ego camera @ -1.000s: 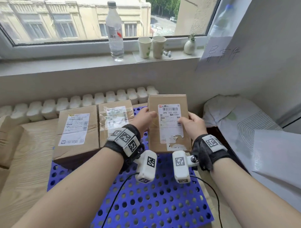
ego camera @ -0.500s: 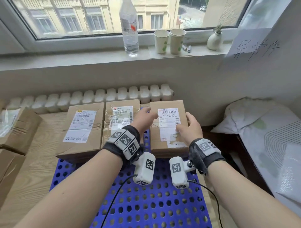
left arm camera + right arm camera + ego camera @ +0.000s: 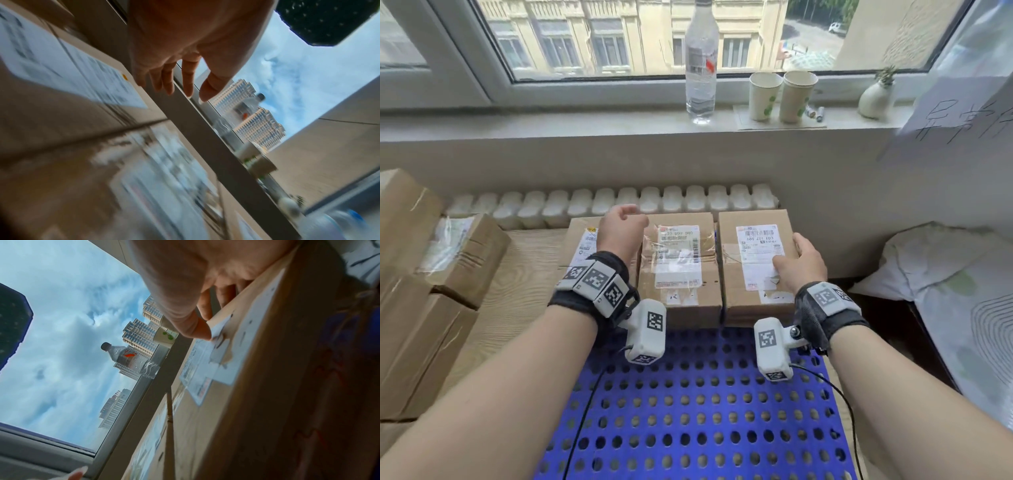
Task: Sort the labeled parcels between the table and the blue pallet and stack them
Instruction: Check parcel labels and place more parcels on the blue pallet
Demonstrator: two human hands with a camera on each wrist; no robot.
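Three brown labeled parcels stand side by side at the far end of the blue perforated pallet (image 3: 688, 411). My right hand (image 3: 799, 260) holds the right parcel (image 3: 753, 246): the thumb (image 3: 191, 327) presses on its torn white label and the fingers wrap over its right edge. The parcel (image 3: 257, 386) lies flat against the middle parcel (image 3: 678, 270). My left hand (image 3: 623, 222) hovers above the gap between the left parcel (image 3: 580, 243) and the middle one. Its fingers (image 3: 166, 81) hang relaxed and hold nothing.
More cardboard boxes (image 3: 421, 308) are piled on the wooden table (image 3: 517, 291) at the left. A white radiator (image 3: 619, 202) runs behind the parcels. A bottle (image 3: 701, 68) and paper cups (image 3: 780, 96) stand on the sill. Bedding (image 3: 945, 291) lies at the right.
The parcel held up in both hands has come down onto the pallet beside the middle parcel. My left hand has let go and moved up and to the left.
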